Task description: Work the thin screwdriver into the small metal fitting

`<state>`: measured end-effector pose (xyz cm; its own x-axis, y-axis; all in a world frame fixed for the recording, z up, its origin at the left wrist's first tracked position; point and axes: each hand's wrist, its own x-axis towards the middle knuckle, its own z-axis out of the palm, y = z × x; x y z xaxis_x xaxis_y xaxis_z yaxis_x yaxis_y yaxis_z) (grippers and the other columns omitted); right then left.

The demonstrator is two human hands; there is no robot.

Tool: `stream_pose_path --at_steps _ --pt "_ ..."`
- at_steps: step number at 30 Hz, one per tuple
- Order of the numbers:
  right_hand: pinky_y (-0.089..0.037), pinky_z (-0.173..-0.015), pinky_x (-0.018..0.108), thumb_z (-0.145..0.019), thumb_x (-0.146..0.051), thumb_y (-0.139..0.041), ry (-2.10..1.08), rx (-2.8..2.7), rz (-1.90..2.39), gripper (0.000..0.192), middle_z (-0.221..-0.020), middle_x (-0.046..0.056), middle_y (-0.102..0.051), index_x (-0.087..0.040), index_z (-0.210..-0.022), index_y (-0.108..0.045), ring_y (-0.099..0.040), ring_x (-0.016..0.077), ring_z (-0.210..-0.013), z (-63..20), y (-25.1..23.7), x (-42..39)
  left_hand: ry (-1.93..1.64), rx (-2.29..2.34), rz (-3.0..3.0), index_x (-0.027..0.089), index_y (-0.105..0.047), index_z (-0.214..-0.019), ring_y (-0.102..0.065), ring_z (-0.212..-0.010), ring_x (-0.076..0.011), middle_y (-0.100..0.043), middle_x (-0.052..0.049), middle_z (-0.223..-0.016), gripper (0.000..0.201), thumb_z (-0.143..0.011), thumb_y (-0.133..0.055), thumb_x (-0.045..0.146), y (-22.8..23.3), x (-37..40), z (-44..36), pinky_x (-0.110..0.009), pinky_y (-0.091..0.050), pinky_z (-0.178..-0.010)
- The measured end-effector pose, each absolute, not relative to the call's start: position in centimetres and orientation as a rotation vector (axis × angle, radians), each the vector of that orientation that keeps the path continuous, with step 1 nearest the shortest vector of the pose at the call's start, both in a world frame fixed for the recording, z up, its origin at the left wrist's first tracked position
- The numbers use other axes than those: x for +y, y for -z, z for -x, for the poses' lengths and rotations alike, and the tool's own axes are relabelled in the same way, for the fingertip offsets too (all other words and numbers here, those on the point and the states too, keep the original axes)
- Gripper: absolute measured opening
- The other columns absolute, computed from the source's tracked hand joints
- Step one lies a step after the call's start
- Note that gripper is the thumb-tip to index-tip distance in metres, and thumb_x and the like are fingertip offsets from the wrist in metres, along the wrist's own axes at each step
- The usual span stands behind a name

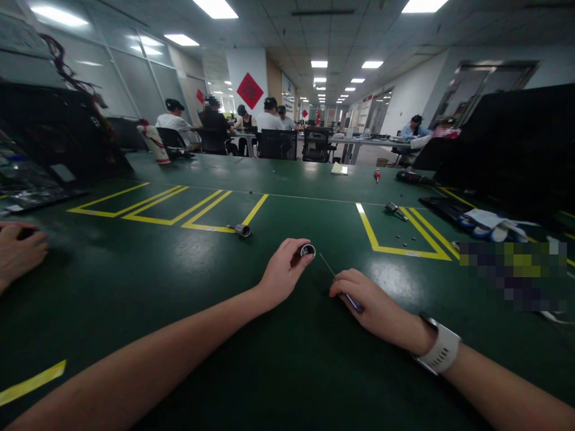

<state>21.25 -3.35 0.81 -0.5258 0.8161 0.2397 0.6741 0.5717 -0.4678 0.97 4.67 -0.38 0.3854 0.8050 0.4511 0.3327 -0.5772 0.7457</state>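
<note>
Near the middle of the green table, my left hand (284,272) is closed round a small round metal housing (308,251), its open end turned towards me. My right hand (359,294), to the right and a little nearer, grips a screwdriver (354,303) by its dark purple handle. The thin shaft points up and left, its tip just short of the housing and apart from it. Another metal part (242,230), cup-shaped with a narrow stem, lies beyond my left hand. A similar part (395,211) rests at the right, with several tiny pieces (405,244) close by.
Yellow tape (411,254) marks boxes on the table (197,287). At far left is another person's hand (20,251). A power tool (414,178), a red-handled tool (377,175), gloves (492,222) and a dark monitor (516,143) are at right. A white bottle (155,142) stands at back left.
</note>
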Motion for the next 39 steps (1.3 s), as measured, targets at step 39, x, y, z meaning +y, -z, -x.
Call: stream_pose_path --at_steps 39 --pt "-0.036 -0.046 0.025 -0.087 -0.043 -0.045 -0.557 -1.517 1.428 0.039 -0.049 -0.003 -0.046 -0.019 -0.057 -0.051 -0.045 0.0116 -0.047 -22.5 -1.2 -3.7 -0.876 0.902 -1.397 0.02 -0.058 -0.111 -0.061 -0.101 -0.0179 -0.065 -0.006 -0.109 0.042 -0.073 -0.059 0.002 0.5 4.6 -3.5 -0.039 -0.048 -0.094"
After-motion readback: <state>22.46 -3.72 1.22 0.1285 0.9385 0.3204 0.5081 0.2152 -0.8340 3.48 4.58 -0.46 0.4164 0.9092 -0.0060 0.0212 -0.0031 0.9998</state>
